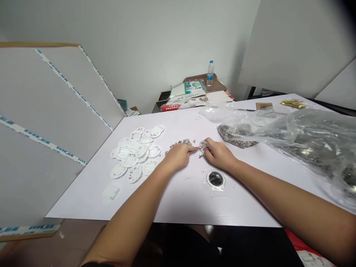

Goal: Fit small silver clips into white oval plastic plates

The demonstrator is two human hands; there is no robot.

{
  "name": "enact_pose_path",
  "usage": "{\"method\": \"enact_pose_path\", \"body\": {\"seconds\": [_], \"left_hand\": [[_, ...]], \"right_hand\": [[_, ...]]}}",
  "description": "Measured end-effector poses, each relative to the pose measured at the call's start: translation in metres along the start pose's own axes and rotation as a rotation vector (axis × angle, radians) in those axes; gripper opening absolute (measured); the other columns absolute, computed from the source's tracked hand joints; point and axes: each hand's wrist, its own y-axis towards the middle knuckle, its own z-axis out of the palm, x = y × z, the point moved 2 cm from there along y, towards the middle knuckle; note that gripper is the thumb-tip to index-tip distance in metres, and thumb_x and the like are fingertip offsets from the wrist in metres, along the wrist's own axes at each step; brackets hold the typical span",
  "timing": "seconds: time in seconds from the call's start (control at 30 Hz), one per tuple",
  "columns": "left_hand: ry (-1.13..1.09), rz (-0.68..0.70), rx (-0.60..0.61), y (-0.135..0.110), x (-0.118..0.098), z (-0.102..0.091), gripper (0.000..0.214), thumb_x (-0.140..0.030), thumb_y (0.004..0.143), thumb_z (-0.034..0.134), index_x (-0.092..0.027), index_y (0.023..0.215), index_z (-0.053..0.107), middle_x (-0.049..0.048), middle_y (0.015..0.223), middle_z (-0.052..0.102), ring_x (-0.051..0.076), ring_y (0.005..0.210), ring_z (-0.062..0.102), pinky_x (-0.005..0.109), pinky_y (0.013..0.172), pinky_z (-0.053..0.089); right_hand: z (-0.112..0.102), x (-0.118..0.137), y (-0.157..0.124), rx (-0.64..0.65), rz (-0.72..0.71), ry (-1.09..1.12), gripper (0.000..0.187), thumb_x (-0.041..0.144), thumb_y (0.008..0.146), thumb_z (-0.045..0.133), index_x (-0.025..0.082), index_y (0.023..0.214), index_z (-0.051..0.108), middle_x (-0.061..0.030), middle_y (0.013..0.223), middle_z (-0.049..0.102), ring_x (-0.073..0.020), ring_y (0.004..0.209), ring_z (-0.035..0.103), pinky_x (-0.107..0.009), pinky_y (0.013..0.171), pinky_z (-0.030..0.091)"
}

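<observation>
My right hand (pixel 218 152) is closed on a white oval plastic piece (pixel 204 144), which it holds tilted up off the table. My left hand (pixel 179 155) is closed, with its index finger reaching to the edge of that piece; whatever sits at the fingertip is too small to make out. Just behind the left hand lies a heap of small metal parts (pixel 185 142), and a few loose metal bits (pixel 200 156) rest under the right hand. To the left spreads a pile of white oval pieces (pixel 134 151) with slots and holes.
A black disc with a white rim (pixel 216 178) lies on clear film nearer me. A white square piece (pixel 110 192) is at front left. Large clear bags of metal parts (pixel 303 142) cover the right side. White panels (pixel 55 111) border the left; a water bottle (pixel 210 74) stands behind.
</observation>
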Motion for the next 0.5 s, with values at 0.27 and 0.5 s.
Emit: {"method": "enact_pose_path", "body": {"seconds": [0.27, 0.5], "left_hand": [[0.078, 0.034, 0.006, -0.001, -0.003, -0.006, 0.038, -0.021, 0.087, 0.051, -0.034, 0.118, 0.069, 0.0040, 0.112, 0.072, 0.025, 0.099, 0.064, 0.039, 0.086, 0.046], [0.060, 0.088, 0.057, -0.002, -0.002, -0.005, 0.038, -0.020, 0.089, 0.049, -0.033, 0.119, 0.069, 0.0049, 0.108, 0.073, 0.024, 0.096, 0.065, 0.039, 0.086, 0.047]], "right_hand": [[0.000, -0.001, 0.001, 0.000, 0.004, 0.001, 0.006, 0.020, 0.088, 0.040, 0.021, 0.093, 0.044, -0.0023, 0.066, 0.054, -0.0210, 0.060, 0.051, -0.029, 0.055, 0.027], [0.000, -0.002, 0.000, -0.015, 0.008, 0.003, 0.005, 0.021, 0.089, 0.041, 0.021, 0.093, 0.044, -0.0027, 0.067, 0.055, -0.0210, 0.060, 0.051, -0.029, 0.056, 0.027]]}}
